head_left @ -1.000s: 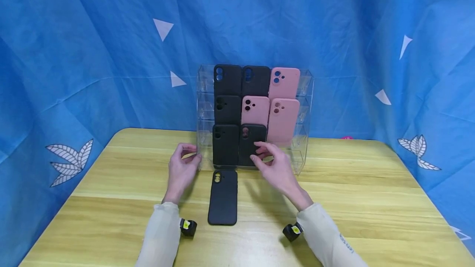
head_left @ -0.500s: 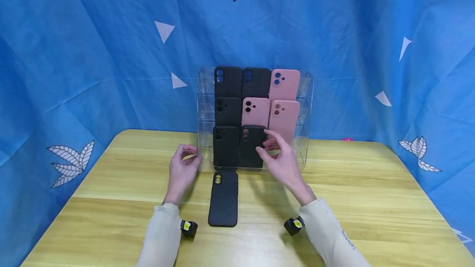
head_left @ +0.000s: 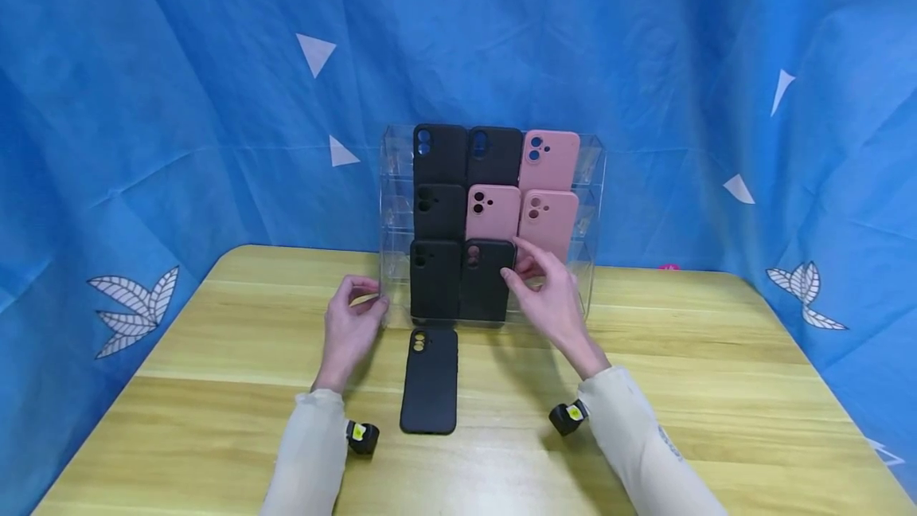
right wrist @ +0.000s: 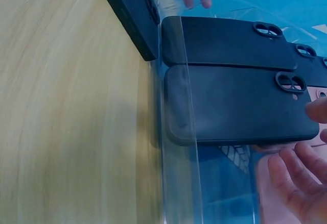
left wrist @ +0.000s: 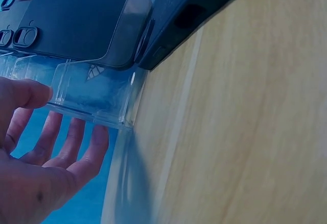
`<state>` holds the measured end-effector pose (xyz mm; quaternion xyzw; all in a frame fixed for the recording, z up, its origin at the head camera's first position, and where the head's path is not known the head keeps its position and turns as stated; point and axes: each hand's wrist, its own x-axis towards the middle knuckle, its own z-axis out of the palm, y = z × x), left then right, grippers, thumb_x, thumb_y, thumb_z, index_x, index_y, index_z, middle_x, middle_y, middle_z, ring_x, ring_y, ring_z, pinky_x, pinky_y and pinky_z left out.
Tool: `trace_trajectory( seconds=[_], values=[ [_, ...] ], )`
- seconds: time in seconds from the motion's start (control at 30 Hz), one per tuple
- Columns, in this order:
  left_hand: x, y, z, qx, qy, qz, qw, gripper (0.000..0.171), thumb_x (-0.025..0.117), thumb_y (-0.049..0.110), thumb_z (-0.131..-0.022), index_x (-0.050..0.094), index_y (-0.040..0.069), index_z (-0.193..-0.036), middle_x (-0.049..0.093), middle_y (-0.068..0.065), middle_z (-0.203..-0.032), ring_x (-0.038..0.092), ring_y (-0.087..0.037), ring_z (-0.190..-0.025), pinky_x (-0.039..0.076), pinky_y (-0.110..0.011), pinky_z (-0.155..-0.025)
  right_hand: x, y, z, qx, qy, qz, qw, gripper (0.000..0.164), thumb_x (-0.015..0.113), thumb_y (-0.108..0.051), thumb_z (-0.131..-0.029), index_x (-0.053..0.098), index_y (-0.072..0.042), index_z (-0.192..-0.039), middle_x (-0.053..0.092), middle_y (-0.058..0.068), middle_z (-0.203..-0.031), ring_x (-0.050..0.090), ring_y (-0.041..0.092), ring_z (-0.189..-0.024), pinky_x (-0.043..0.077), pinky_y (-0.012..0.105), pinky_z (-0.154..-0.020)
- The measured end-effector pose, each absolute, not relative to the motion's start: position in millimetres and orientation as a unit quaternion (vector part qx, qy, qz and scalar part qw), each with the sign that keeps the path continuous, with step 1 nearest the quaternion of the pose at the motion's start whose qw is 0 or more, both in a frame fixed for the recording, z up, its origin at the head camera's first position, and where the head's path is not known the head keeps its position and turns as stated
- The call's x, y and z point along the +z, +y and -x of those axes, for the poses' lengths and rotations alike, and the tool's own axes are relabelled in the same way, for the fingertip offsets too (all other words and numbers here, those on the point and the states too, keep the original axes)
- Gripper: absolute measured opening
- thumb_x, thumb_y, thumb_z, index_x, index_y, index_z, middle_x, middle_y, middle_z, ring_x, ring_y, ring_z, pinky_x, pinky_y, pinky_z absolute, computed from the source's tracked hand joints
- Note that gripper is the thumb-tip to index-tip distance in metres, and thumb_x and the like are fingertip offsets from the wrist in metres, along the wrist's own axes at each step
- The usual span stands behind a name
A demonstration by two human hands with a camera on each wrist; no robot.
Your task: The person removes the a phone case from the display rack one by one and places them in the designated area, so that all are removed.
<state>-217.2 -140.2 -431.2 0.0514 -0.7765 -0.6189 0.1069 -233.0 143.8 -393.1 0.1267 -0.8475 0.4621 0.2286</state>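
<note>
A clear display rack (head_left: 583, 293) stands on the table, holding black and pink phone cases in rows. My left hand (head_left: 351, 330) grips its left side; the thumb lies over the clear front edge in the left wrist view, fingers beyond the wall. My right hand (head_left: 553, 302) is at the right edge of the bottom-row black phone case (head_left: 483, 293), which leans slightly. Its fingers are curved and spread, with the thumb close over the top corner in the right wrist view. Another black phone case (head_left: 430, 385) lies on the table before the rack.
Beside the worked case sits a second bottom-row black phone case (head_left: 435, 285). Pink phone cases (head_left: 550, 217) fill the right slots above. The wooden table (head_left: 716, 404) reaches to a blue curtain (head_left: 215, 86) behind the rack.
My right hand has moved right and up along the black phone case, from its front to its upper right edge. The left hand has kept its place at the rack.
</note>
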Motion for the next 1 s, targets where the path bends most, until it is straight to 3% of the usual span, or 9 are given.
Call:
trace_trajectory(
  seconds=[0.3,0.53,0.77,1.0],
  values=[
    [-430.3,-140.9,215.9,-0.623,-0.773,-0.051,0.105,0.026,0.067,0.001,-0.093,0.059,0.003,-0.117,0.063,-0.018,-0.125,0.067,-0.033,-0.118,0.056,-0.042,-0.104,-399.9,139.3,232.3,0.483,-0.843,-0.114,0.210,0.046,0.076,-0.011,-0.091,0.062,-0.010,-0.134,0.067,0.014,-0.104,0.071,0.028,-0.093,0.064,0.044,-0.077],
    [-430.6,-141.5,216.5,-0.623,-0.773,-0.050,0.109,0.026,0.067,0.001,-0.093,0.059,0.003,-0.117,0.063,-0.018,-0.124,0.066,-0.034,-0.118,0.055,-0.044,-0.106,-406.9,134.9,229.9,0.543,-0.814,-0.112,0.171,0.050,0.074,-0.006,-0.092,0.053,-0.014,-0.137,0.067,0.016,-0.116,0.068,0.031,-0.101,0.061,0.049,-0.085],
    [-430.6,-141.1,217.2,-0.623,-0.772,-0.048,0.112,0.025,0.067,0.000,-0.093,0.058,0.002,-0.117,0.063,-0.020,-0.124,0.064,-0.033,-0.120,0.054,-0.045,-0.107,-418.9,132.9,232.2,0.629,-0.750,-0.126,0.164,0.052,0.063,0.014,-0.090,0.053,-0.010,-0.136,0.068,0.022,-0.111,0.066,0.020,-0.092,0.058,0.021,-0.078],
    [-429.9,-140.6,216.6,-0.619,-0.776,-0.046,0.111,0.026,0.066,0.002,-0.094,0.058,0.002,-0.118,0.062,-0.020,-0.125,0.062,-0.033,-0.121,0.054,-0.046,-0.108,-419.9,131.2,235.0,0.676,-0.707,-0.129,0.163,0.051,0.060,0.019,-0.089,0.054,-0.004,-0.133,0.066,0.028,-0.106,0.066,0.010,-0.086,0.060,0.018,-0.079]
  ],
)
